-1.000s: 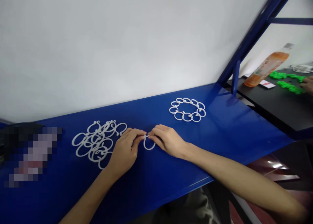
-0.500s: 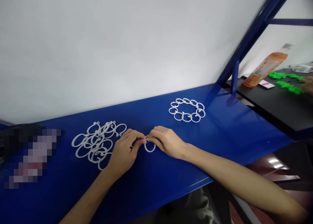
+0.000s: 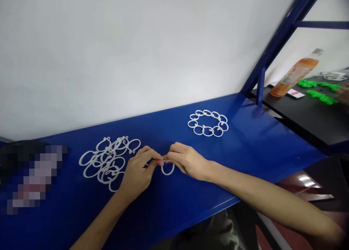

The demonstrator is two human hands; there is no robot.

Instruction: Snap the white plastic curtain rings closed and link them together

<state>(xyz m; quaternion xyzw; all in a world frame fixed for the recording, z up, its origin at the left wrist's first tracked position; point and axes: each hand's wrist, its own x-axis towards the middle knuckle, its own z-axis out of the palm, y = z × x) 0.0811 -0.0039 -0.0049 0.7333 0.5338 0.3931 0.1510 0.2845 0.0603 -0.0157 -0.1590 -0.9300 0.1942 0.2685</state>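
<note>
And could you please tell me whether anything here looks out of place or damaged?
Nothing looks spilled, nor do the white rings look plainly damaged. The bottle at far right appears tilted, though the blue frame slants likewise, so perhaps it's only camera angle. At left, a pixelated patch hides whatever lies there.

The left hand [image 3: 137,170] and right hand [image 3: 189,162] concealed the upper part of the white ring [image 3: 168,174]; its closure could not be verified. Rings in the pile [image 3: 108,157] overlapped too densely to count. The pixelated object [image 3: 40,177] was unidentifiable. A co-worker's hand [image 3: 344,95] appeared blurred, cut by the right edge.
</note>
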